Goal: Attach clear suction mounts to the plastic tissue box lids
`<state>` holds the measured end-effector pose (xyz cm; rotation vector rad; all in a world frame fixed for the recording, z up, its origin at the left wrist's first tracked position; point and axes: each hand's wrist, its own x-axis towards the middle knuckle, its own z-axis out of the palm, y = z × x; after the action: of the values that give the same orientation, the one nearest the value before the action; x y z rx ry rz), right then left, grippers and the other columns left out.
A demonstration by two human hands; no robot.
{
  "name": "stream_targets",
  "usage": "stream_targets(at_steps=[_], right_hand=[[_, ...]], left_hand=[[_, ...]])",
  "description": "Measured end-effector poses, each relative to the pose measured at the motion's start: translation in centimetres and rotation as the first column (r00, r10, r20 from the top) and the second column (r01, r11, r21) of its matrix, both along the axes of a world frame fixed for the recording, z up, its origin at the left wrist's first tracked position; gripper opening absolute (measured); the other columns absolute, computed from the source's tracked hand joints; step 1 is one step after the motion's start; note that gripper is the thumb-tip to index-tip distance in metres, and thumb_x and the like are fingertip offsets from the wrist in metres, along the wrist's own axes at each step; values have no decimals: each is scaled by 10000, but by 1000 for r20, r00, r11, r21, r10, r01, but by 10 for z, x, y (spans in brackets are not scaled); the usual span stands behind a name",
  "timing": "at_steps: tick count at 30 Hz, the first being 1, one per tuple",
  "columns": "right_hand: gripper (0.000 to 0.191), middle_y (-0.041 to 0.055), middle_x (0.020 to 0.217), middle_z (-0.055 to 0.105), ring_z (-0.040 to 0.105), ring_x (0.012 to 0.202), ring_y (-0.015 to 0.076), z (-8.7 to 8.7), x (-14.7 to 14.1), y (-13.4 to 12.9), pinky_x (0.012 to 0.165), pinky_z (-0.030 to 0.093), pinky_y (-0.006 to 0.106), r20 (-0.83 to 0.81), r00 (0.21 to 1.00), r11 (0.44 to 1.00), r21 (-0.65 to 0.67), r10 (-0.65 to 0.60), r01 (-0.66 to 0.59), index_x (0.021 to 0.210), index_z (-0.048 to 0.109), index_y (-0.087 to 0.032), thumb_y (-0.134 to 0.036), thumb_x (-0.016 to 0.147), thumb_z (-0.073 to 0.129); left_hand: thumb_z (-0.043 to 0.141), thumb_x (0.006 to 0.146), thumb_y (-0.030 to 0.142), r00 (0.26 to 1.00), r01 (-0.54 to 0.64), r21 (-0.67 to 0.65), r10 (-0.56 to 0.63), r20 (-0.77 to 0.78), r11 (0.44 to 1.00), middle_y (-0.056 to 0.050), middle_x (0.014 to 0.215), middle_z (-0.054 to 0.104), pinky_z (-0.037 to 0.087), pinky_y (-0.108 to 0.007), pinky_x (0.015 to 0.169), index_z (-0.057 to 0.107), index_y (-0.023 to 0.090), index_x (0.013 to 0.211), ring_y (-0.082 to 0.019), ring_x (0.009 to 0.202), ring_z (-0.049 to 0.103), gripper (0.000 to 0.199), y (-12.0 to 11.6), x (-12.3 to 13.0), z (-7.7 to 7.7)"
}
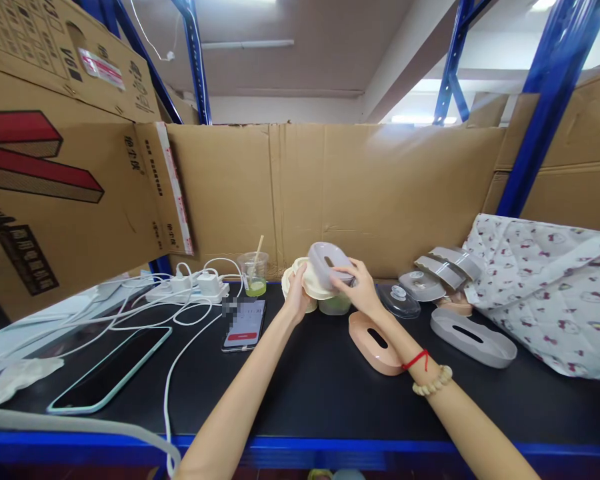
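My left hand (296,295) is closed on a cream, wavy-edged container (316,284), raised over the back middle of the table. My right hand (364,288) grips a translucent greyish oval lid (324,256) by its right end, tilted against the cream piece. Whether the two are joined I cannot tell. Behind and below them stands a greenish clear container (336,305), partly covered. Under my right forearm lies a peach oval cover (365,347) with a dark slot. Farther right rests a grey oval cover (473,340) with a similar slot.
Clear and grey lids (423,287) are piled at the back right beside a patterned white bag (550,293). Leftward are a lit phone (245,323), a dark phone (113,370), a cup with green drink (255,277) and a cabled power strip (187,290). Cardboard (380,193) walls the back.
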<state>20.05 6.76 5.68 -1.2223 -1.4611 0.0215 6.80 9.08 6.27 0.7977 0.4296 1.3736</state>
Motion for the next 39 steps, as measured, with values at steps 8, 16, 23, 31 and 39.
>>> stream_targets(at_steps=[8,16,23,31,39], right_hand=[[871,88,1224,527,561,1029,116,-1,-10,-8,830,492,219,-381,902,958,-116,202,-263,1305,443,-219,-608,555,655],[747,-27,563,526,374,466,6,15,-1,-25,432,272,137,-589,791,926,-185,164,-329,948,640,-128,-686,451,663],[693,-49,515,434,388,463,12,16,-2,-30,438,294,145,-523,839,907,-267,146,-325,699,563,-131,-758,409,621],[672,-35,520,469,406,472,24,15,0,-27,443,289,151,-489,864,923,-267,119,-278,727,596,-139,-754,457,597],[864,55,898,658,593,756,95,12,1,-24,669,481,191,-437,834,926,-5,338,-378,1094,567,-171,-714,428,662]], left_hand=[[684,526,199,988,-100,94,110,-109,991,29,746,613,442,-210,556,536,195,871,-121,637,572,376,-8,3,-1],[774,462,499,917,-22,256,122,-380,966,-16,687,617,418,-227,599,616,151,736,-143,663,570,471,-12,8,-7],[771,440,541,892,37,250,81,-445,967,-24,670,624,404,-226,578,627,137,720,-132,613,556,512,-6,3,-8],[764,457,522,886,-8,276,135,-444,961,-15,605,593,385,-222,526,615,134,676,-121,555,528,470,-6,3,-8],[773,490,367,903,-100,474,280,-326,875,-4,736,614,423,-214,613,595,188,795,-138,674,564,396,-20,4,2]])
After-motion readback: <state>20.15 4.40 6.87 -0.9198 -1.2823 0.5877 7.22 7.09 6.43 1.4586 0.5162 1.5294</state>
